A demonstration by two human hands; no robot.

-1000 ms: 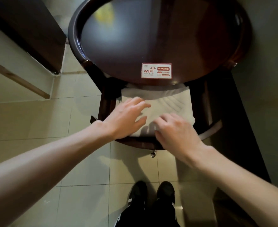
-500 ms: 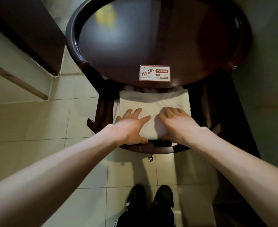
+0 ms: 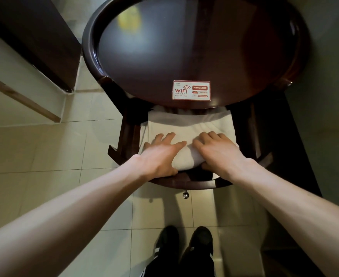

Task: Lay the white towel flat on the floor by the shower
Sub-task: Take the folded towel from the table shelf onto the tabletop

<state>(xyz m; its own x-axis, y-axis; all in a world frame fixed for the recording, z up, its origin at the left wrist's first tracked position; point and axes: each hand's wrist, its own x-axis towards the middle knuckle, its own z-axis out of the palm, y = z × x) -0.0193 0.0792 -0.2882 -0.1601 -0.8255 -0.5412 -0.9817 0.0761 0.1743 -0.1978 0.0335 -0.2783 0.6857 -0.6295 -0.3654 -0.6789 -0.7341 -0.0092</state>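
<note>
Bending over the low shelf (image 3: 194,183) under the round dark worktop (image 3: 184,47), the person has both hands on the folded white towel (image 3: 188,124). It lies on that shelf, its far end hidden beneath the worktop's edge. The left hand (image 3: 160,156) and right hand (image 3: 218,152) sit side by side on its near end, fingers (image 3: 169,136) spread across the top. Each thumb seems tucked under the front fold, so both hands grip the cloth. A red and white WiFi card (image 3: 191,90) lies on the worktop just above. Dark shoes (image 3: 184,240) stand on the pale tiled floor (image 3: 44,146).
</note>
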